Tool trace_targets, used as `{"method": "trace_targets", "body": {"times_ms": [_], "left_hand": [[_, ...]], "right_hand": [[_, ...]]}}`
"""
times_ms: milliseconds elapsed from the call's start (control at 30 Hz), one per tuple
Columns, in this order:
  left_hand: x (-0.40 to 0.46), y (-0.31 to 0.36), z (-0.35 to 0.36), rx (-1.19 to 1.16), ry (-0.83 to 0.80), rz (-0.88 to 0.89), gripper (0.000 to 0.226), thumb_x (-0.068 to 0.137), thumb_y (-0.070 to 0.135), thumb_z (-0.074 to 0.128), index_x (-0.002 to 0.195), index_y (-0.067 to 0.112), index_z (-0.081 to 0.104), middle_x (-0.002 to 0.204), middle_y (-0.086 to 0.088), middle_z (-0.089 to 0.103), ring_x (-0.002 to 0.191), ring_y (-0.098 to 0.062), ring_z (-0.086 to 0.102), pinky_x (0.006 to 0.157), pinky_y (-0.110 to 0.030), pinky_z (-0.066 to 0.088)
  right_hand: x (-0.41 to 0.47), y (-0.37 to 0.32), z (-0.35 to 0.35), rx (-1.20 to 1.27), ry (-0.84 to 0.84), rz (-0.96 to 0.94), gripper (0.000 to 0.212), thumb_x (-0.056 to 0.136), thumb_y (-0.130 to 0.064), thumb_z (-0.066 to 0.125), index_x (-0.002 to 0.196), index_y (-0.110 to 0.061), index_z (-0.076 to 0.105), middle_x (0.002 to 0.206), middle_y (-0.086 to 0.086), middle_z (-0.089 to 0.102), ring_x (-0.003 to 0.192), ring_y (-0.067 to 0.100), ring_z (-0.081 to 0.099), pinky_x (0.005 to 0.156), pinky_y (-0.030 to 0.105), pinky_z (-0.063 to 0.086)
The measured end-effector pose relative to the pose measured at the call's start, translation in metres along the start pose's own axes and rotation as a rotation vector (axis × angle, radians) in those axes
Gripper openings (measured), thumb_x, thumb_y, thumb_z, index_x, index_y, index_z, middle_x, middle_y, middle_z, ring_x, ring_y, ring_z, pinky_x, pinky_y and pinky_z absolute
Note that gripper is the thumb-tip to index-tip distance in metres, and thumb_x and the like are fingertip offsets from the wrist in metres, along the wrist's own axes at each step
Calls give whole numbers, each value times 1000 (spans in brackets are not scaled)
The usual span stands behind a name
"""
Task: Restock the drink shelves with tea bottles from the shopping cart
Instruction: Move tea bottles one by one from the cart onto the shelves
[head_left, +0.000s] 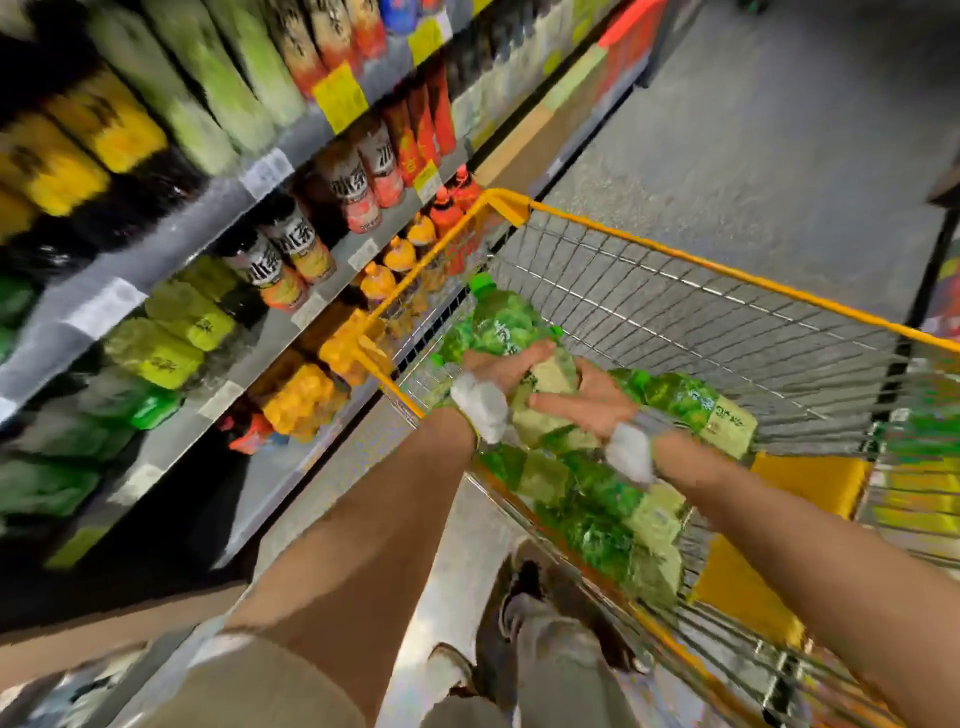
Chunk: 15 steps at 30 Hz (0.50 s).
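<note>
My left hand (511, 364) grips a green tea bottle (498, 319) around its middle, above the near left corner of the yellow-rimmed wire shopping cart (675, 260). The bottle's green cap points up and away. My right hand (587, 402) holds the pale label at the same bottle's lower end, thumb on top and fingers beneath. A second green tea bottle (691, 405) lies just right of that hand, and several more (602, 509) are piled in the cart below my wrists. The drink shelves (218, 202) stand to my left.
The shelves carry rows of yellow, green, orange and red-labelled bottles (358, 182) with price tags on the shelf edges. Grey floor (753, 130) stretches ahead past the cart. My shoes (524, 592) stand close to the cart's near side. The picture is blurred.
</note>
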<state>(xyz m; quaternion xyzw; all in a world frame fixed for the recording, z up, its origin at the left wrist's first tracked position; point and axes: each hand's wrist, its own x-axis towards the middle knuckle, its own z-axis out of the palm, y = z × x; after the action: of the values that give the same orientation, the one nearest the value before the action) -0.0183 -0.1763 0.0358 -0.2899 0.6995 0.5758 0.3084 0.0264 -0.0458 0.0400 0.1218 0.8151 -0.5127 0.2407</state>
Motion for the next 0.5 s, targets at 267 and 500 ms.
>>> {"method": "trace_targets", "body": {"times_ms": [267,500], "left_hand": [[-70,-2,-99,-113,99,246,119,32,71,84,132,16,51,123,-4,65,103,-27,65,83,-38,55],[-98,-31,-194,-218,249,319,122,24,77,78,126,13,56,120,-5,66,103,-27,66,88,-45,56]], "right_hand": [[-33,-76,55,-219,-5,-135,77,46,-60,80,109,-24,55,99,-1,67,90,20,65,82,41,55],[-61,-134,133,-158,-79,-306,44,74,-15,80,105,-21,49,90,-10,62,81,6,59,81,26,48]]}}
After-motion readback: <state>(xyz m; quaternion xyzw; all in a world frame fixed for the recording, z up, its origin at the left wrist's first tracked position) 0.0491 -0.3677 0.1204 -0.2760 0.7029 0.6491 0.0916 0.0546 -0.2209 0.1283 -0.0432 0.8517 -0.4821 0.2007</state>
